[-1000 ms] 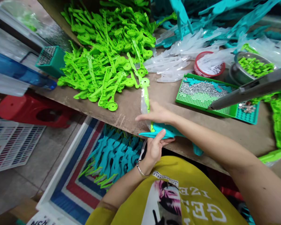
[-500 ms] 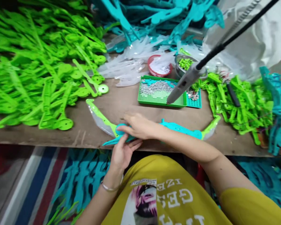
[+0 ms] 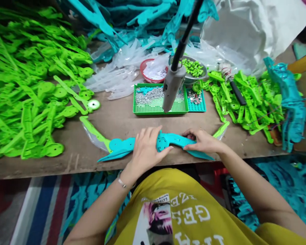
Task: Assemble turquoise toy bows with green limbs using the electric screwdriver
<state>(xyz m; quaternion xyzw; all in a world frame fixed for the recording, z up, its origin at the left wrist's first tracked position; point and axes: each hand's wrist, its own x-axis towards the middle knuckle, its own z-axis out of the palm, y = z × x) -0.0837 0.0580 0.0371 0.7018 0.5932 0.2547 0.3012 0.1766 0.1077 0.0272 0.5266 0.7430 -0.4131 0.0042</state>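
A bow-shaped plastic toy bow (image 3: 124,145) lies along the table's front edge, with a teal body and green, clear-edged tips at both ends. My left hand (image 3: 146,146) rests flat on the body just left of its centre, fingers stretched out and thumb apart. On the right part of the body, my right hand (image 3: 202,141) grips it, thumb in front and fingers curled behind the edge. The fingertips of the right hand are partly hidden. The right green tip (image 3: 221,130) shows beyond that hand.
A grey electric screwdriver (image 3: 172,90) hangs over a green tray (image 3: 160,110) of small metal screws. Behind stand a red basket (image 3: 153,80) and a metal bowl (image 3: 202,73) of green pieces. Green parts (image 3: 38,102) heap up left; more (image 3: 255,102) lie right.
The right hand has moved from the bow's left part to its right part. The left hand has come up from the front edge onto the body. The upper teal piece sits across the bow's length.
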